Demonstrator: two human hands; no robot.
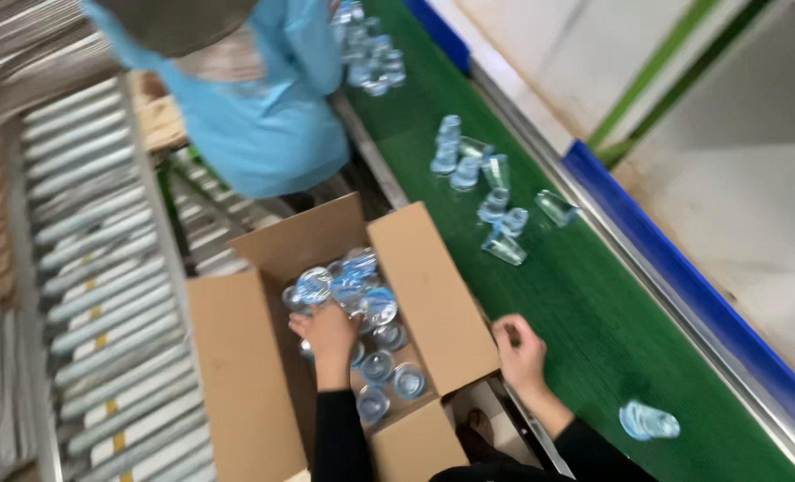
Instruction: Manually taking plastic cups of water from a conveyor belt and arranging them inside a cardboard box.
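I see left hand [330,330] down in open box [237,375], fingers spread narrow over bottles [362,299] packed upright there — grip on any one, cannot tell. Right hand [520,351] at belt [585,312] edge just beside box flap, fingers loosely curled, holding nothing. Loose bottles [495,210] lie scattered up belt; single bottle [649,420] near right. Co-worker in blue coat [263,107] stands beyond box. Roller track [103,295] at left.

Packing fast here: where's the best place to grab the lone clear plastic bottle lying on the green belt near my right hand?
Probably around the middle of the clear plastic bottle, from above: it lies on its side on the green belt, apart from the others, with open space around it.
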